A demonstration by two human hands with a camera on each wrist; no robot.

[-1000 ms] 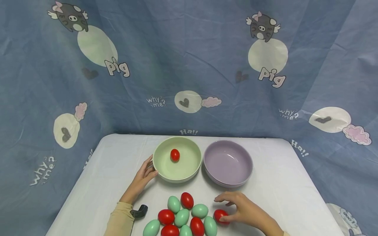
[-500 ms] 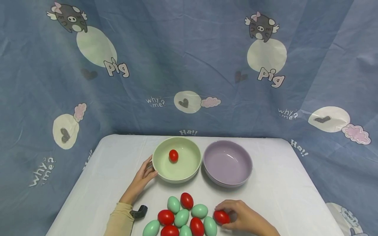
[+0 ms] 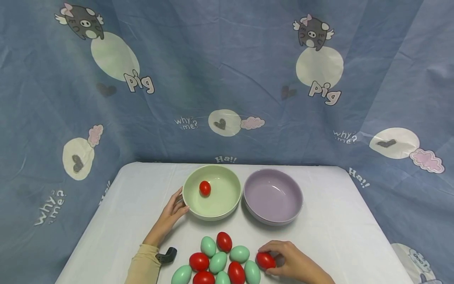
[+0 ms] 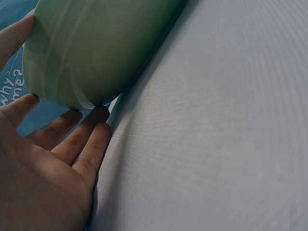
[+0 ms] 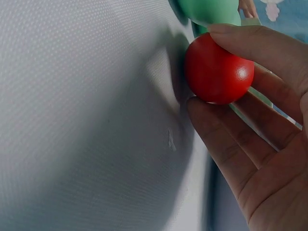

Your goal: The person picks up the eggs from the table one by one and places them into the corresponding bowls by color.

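One red egg: pinched by my right hand
Green bowl: my left hand, fingers spread, touches at eight o'clock

A blue fabric backdrop fills the space behind and beside the table, creased and darker in places. Its print shows two winged grey pigs with pink bows, each above a pale oval and the lettering "pig". Lower down come grey hearts on cream patches, pink clouds, "why me?" and "Ha!!". The white tabletop has rounded far corners and, in the right wrist view, a finely textured surface with broad, soft-edged shadows.
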